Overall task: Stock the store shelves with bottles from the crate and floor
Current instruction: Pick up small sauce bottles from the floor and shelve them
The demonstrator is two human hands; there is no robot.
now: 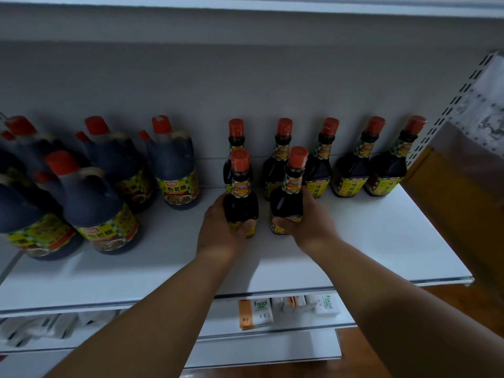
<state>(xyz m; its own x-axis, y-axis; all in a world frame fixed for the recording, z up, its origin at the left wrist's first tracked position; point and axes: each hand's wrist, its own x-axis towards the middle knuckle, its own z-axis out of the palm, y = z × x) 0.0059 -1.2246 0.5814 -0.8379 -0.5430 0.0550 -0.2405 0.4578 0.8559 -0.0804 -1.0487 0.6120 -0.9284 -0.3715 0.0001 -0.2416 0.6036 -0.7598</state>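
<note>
The white shelf (pixel 368 241) holds big jugs (pixel 95 208) on the left and a back row of small bottles (pixel 351 165). The left hand (pixel 221 227) wraps one small bottle (pixel 241 192). The right hand (pixel 302 222) wraps another (pixel 289 192). Both stand in front of the back row. The fingers (pixel 245 227) are clamped low around the fat part. They look like glass: heavy, smooth, easy to break.

Dim, bluish light; soft shadows under forearms on shelf (pixel 354 241). Left jugs (pixel 95 203) blurred; wide-angle bending at edges.
</note>
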